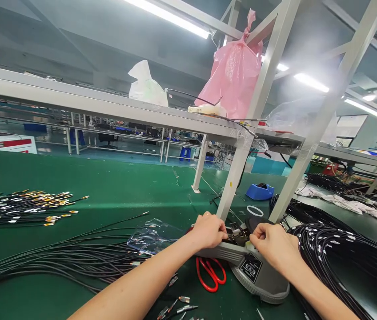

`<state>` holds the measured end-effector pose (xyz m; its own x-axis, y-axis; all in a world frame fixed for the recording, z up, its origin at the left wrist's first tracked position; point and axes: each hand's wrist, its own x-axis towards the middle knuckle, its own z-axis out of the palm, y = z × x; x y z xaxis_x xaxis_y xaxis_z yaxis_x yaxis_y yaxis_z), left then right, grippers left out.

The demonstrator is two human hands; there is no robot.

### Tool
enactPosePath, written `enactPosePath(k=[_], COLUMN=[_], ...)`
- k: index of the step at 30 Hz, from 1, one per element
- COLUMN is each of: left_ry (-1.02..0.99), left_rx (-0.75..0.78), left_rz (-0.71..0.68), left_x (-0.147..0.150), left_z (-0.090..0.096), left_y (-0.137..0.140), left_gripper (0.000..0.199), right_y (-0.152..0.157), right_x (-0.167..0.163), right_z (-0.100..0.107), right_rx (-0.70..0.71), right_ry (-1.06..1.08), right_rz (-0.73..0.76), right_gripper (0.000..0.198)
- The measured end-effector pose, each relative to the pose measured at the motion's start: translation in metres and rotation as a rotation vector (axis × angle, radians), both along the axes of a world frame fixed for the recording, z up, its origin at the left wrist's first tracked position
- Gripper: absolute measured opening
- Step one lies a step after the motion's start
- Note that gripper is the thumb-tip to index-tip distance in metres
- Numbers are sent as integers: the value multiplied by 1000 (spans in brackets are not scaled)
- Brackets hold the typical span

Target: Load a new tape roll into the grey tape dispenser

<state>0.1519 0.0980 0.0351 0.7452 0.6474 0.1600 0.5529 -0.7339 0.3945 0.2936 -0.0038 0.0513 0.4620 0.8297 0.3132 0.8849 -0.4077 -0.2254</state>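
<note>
Both my hands are over a grey bench device (258,273) with a black label on its rounded base. My left hand (208,231) is closed, fingers curled at the left of the device's metal middle part; anything in its grip is too small or hidden to make out. On the other side, my right hand (273,244) pinches thumb and fingers together near a dark round part, its contents hidden too. Red-handled scissors (211,274) lie just below the device. A clear plastic bag (151,238) rests left of my left hand.
Long black cables (75,255) spread across the green table (108,182) at left, beside a pile of cable ends (35,204). Coiled black cables (328,249) fill the right. White shelf posts (242,178) rise behind my hands, near a blue tape dispenser (260,191). Loose connectors (183,306) lie in front.
</note>
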Motion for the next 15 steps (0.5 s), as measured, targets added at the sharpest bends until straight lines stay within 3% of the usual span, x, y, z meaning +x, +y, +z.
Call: enactPosePath(k=[15], left_ry=[66], left_rx=[52], left_rz=[8], left_x=[3], left_z=[-2], left_y=[-4], left_gripper=[19], right_y=[3], right_x=[-3], right_z=[3], right_rx=[-18], right_ry=[-61], right_rz=[-19], right_gripper=[29])
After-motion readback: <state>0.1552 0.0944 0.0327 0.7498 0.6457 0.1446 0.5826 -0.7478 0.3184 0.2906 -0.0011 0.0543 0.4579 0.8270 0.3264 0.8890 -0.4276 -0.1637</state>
